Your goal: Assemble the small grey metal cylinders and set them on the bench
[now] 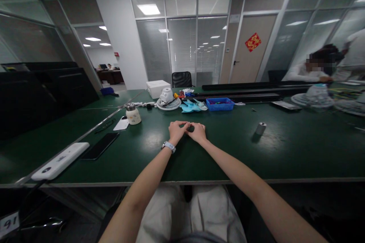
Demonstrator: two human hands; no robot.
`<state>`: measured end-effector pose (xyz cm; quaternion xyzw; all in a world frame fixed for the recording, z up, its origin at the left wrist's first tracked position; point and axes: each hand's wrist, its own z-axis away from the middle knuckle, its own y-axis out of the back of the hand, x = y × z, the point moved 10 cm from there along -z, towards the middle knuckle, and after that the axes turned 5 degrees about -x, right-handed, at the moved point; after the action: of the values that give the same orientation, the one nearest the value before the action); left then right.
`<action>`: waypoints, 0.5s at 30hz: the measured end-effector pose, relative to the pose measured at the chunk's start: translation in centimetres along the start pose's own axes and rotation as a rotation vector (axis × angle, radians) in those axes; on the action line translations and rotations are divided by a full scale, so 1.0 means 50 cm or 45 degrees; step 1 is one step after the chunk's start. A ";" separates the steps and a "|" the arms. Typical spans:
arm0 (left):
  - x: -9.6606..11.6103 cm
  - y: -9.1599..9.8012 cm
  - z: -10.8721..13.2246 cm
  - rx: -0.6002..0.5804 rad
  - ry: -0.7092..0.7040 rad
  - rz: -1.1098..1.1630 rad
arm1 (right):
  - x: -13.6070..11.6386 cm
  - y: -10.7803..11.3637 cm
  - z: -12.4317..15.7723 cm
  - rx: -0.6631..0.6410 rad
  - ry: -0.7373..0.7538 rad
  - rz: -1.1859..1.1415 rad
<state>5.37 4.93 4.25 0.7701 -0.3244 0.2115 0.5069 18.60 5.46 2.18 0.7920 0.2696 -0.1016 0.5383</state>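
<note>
My left hand [177, 131], with a watch [169, 146] on its wrist, is low over the green table [216, 159]. Beside it, my right hand [197, 132] meets it at the fingertips, thumbs and fingers bent into a pinch on both sides. Whatever lies between the fingertips is too small or too hidden to name. Beyond the hands lie light blue fan blades [191, 106], and left of them a white fan part with a round grille [169, 103]. Off to the right stands a small grey metal cylinder [261, 128].
A blue tray [219, 104] of small parts and a white box [157, 89] are farther back. To the left are a patterned jar [133, 115], a black phone [100, 146] and a white power strip [61, 160]. Another person [306, 70] sits at the far right.
</note>
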 end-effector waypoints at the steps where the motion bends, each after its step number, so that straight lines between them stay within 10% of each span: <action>1: 0.004 0.002 -0.002 0.025 -0.030 -0.013 | -0.001 0.001 0.001 -0.002 0.002 -0.003; 8: 0.013 0.029 -0.001 0.173 -0.147 -0.024 | -0.009 0.006 0.009 -0.014 0.013 -0.018; 15: -0.086 0.083 0.011 0.137 0.125 -0.205 | -0.014 0.017 0.016 0.007 0.023 -0.075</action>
<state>-0.61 4.49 3.86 0.8085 -0.2245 0.2245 0.4956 18.57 4.29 2.87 0.7860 0.2975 -0.1110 0.5305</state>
